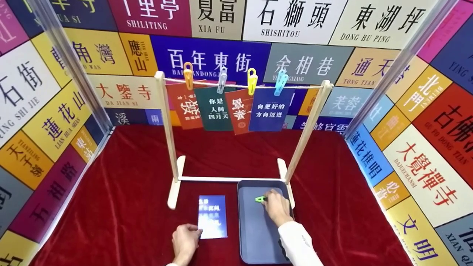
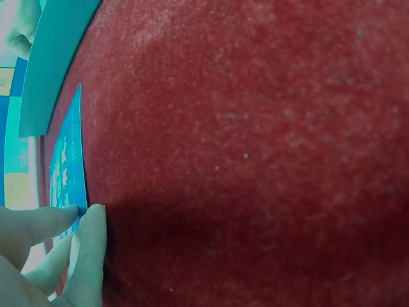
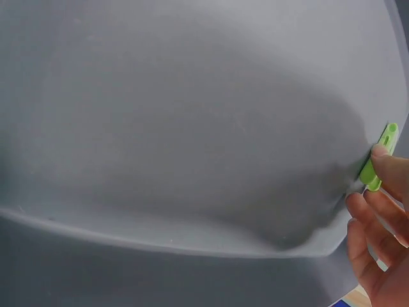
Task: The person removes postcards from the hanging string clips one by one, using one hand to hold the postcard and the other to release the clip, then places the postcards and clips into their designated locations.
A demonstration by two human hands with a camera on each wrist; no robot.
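My left hand (image 1: pixel 186 238) pinches the left edge of a blue card (image 1: pixel 212 216) with white writing, low down near its corner. In the left wrist view, the thumb and a finger meet at the edge of that card (image 2: pixel 69 153). Inside the grey tray (image 1: pixel 255 240) my right hand (image 1: pixel 278 207) holds a green clothespin (image 1: pixel 260 199) between thumb and fingers. Seen from the right wrist, the clothespin (image 3: pixel 382 157) is close over the tray's floor near one end, thumb on its side.
Behind the tray stands a wooden rack (image 1: pixel 169 129) with a string (image 1: pixel 236 84) across its top. Several cards hang there from clothespins, including a dark green card (image 1: pixel 216 123) and a blue one (image 1: pixel 269 123). Red cloth (image 1: pixel 125 207) covers the table; sign-printed panels (image 1: pixel 218 55) surround it.
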